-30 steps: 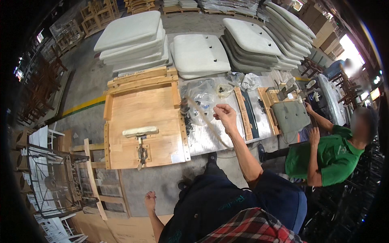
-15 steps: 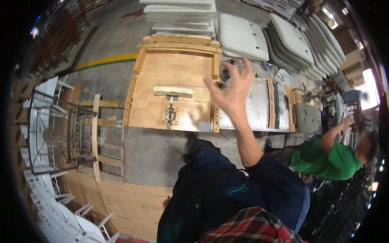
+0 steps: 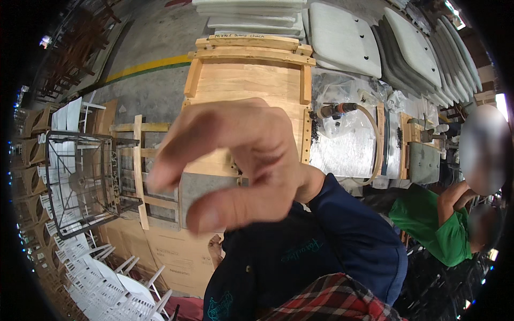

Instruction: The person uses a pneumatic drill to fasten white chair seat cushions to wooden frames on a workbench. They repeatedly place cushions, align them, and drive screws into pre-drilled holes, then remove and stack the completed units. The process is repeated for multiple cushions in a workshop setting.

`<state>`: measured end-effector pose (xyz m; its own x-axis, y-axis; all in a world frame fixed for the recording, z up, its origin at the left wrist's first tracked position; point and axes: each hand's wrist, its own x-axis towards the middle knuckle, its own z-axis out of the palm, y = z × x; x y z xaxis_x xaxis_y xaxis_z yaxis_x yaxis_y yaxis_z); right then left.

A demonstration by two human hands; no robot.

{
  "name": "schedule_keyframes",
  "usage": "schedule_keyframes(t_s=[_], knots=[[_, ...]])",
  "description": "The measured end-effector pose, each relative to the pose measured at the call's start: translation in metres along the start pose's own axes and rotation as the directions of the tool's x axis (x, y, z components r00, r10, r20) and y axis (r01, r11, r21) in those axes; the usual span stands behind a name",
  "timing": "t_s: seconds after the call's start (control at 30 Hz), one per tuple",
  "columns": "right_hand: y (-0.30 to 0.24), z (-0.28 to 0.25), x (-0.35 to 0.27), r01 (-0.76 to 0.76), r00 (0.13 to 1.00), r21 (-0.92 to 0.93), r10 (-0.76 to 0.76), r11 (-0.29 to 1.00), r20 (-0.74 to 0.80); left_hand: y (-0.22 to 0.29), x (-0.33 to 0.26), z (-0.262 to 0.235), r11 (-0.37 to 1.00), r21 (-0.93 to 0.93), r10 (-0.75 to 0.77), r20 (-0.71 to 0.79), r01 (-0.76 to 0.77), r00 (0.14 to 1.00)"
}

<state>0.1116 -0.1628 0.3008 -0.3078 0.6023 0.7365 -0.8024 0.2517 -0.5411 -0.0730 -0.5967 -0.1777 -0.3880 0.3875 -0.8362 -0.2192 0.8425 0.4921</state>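
Note:
My right hand (image 3: 251,160) is raised close to the camera, its thumb and fingers curved and apart with nothing between them. Behind it lies a wooden jig board (image 3: 251,83) framed by battens; the hand covers its middle and most of the metal clamp there. Low beside my dark apron, a small part of my left hand (image 3: 215,249) shows, too little to read its fingers. A power tool (image 3: 337,110) with a tan hose (image 3: 381,144) rests right of the jig on the metal-topped bench (image 3: 342,155).
Pale padded panels (image 3: 345,40) stand stacked beyond the bench. At the right, a person in a green shirt (image 3: 428,219) works near a grey pad (image 3: 424,163). A wooden pallet (image 3: 140,176), a black metal frame (image 3: 80,182) and white chairs (image 3: 107,283) fill the left side.
My right hand has come up from above the jig's right edge toward the camera and leftward, now covering the clamp. The power tool it partly hid is in plain sight. The view has shifted slightly.

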Motion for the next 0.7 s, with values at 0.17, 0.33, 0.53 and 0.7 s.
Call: schedule_keyframes(t_s=[0.17, 0.33, 0.53, 0.7], knots=[[-0.004, -0.002, 0.027, -0.008, 0.996, 0.09, -0.001, 0.996, 0.094, 0.007, 0.037, -0.003, 0.973, 0.231, -0.056, 0.103, 0.031, 0.993], [-0.057, -0.032, 0.022, -0.028, 0.946, -0.222, 0.098, 0.975, 0.31, 0.023, 0.107, -0.013, 0.837, 0.542, -0.089, 0.269, -0.074, 0.959], [-0.192, -0.146, -0.004, -0.101, 0.982, -0.688, 0.181, 0.718, 0.045, 0.104, 0.165, -0.022, 0.782, 0.6, 0.015, 0.251, -0.168, 0.968], [-0.275, -0.358, -0.046, -0.456, 0.567, -0.515, -0.209, 0.726, -0.797, 0.205, 0.129, 0.022, 0.995, 0.104, 0.002, 0.071, -0.009, 0.997]])
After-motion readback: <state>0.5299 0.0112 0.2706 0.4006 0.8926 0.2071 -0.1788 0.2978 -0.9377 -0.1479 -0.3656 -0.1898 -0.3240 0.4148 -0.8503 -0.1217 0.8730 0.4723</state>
